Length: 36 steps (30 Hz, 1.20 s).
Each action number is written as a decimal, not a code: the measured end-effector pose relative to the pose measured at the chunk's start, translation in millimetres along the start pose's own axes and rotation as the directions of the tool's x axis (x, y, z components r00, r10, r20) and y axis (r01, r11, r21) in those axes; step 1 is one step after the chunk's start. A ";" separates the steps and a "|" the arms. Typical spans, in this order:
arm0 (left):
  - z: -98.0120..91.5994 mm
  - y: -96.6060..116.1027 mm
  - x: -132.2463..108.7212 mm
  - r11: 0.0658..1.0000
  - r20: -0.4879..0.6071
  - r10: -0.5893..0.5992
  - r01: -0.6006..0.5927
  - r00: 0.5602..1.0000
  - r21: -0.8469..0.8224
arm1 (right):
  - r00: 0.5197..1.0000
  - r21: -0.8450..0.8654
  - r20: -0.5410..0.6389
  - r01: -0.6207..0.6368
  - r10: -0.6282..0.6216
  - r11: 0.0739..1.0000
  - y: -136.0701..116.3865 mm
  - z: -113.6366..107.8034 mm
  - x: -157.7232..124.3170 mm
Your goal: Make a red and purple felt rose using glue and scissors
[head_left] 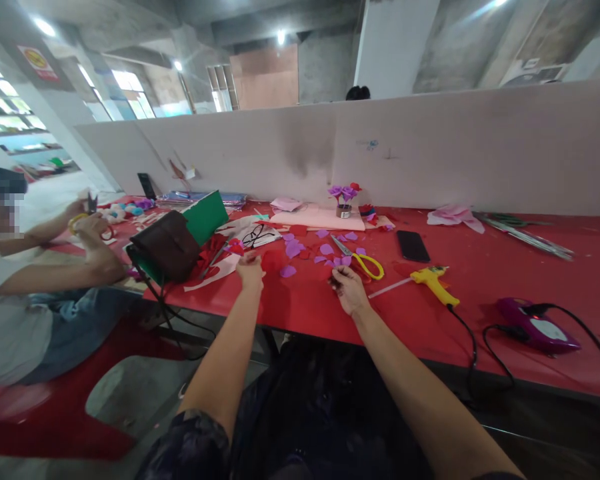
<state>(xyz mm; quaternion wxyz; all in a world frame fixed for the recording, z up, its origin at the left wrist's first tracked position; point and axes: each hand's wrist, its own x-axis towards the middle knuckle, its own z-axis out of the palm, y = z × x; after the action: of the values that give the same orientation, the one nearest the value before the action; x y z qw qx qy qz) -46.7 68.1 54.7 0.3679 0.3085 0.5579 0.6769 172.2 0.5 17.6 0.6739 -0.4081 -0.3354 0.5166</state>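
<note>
My left hand [251, 272] is over the front part of the red table, fingers curled together beside scraps of red material; what they grip, if anything, is too small to make out. To its right, my right hand [349, 291] has its fingers pinched near a small dark reddish bit that I cannot name. Purple petals [294, 249] are scattered on the table between and beyond the hands. Just past my right hand lie yellow-handled scissors [367, 264], blades pointing away. Eyeglasses [258, 235] rest on pale paper beyond my left hand.
Right of my hands are a black phone [413, 246], a yellow glue gun [435, 285] and a purple power box [537, 327] with cords. A brown bag [166, 247] stands left. Purple flowers [344, 192] stand in a small pot. A co-worker [35, 287] sits left, holding scissors.
</note>
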 end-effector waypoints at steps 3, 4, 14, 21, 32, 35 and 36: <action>10.5 0.4 -28.4 1.000 0.111 0.006 -0.005 0.994 -0.009 | 1.000 -0.019 0.007 0.011 -0.011 1.000 -0.7 1.2 -1.3; 16.3 -2.4 -43.2 1.000 0.187 -0.009 0.011 0.982 -0.009 | 1.000 -0.026 0.011 0.018 -0.017 0.999 -0.9 1.5 -1.9; 48.0 -23.0 -113.3 0.981 0.528 -0.142 0.191 0.838 -0.039 | 0.992 -0.111 0.079 0.103 -0.094 0.989 0.5 0.7 -3.8; 46.6 -33.1 -104.9 0.970 0.503 -0.181 0.239 0.845 -0.053 | 0.991 -0.162 0.109 0.096 -0.079 0.982 3.0 2.8 -3.2; 38.5 -37.0 -94.5 0.987 0.492 -0.150 0.158 0.858 0.025 | 0.985 -0.215 -0.072 0.141 -0.159 0.966 8.8 -6.2 1.1; 21.3 -27.1 -49.7 0.995 0.348 -0.085 0.059 0.934 0.083 | 0.984 -0.244 -0.076 0.140 -0.163 0.960 10.4 -7.5 3.3; 15.1 -23.4 -31.6 0.993 0.294 -0.057 0.024 0.954 0.116 | 0.985 -0.259 -0.065 0.140 -0.162 0.956 10.9 -7.2 3.8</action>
<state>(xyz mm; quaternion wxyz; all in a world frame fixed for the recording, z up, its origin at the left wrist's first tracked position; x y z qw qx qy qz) -13.5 51.9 34.2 0.4435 0.4151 0.5393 0.5833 174.8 4.2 4.7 0.6674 -0.4855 -0.3998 0.3988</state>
